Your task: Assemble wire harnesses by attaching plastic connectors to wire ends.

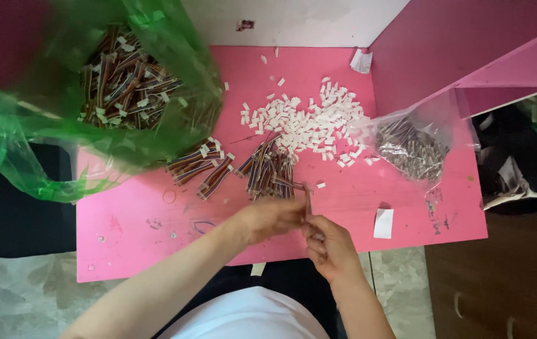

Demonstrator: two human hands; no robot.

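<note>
The ribbon cable piece (pixel 307 199) stood nearly upright between my two hands, its long axis running away from me toward the far side of the pink table (pixel 130 232), its top end pointing at the pile of cable bundles (pixel 270 171). It looked light and limp to me, a thin flat strip that would bend at any pinch, so I judged the lower end, close to where my fingers met, the best place to grip it.

My left hand (pixel 268 220) was curled, fingertips pinched on the strip from the left. My right hand (pixel 328 246) was half closed below it, thumb and forefinger nipping the same lower end.

Beyond the bundles lay a heap of small white connector housings (pixel 306 122). A clear bag (pixel 409 147) of small parts sat to the right, and a green plastic bag (pixel 124 88) full of cables to the left. A white paper slip (pixel 383 223) lay near my right hand.
</note>
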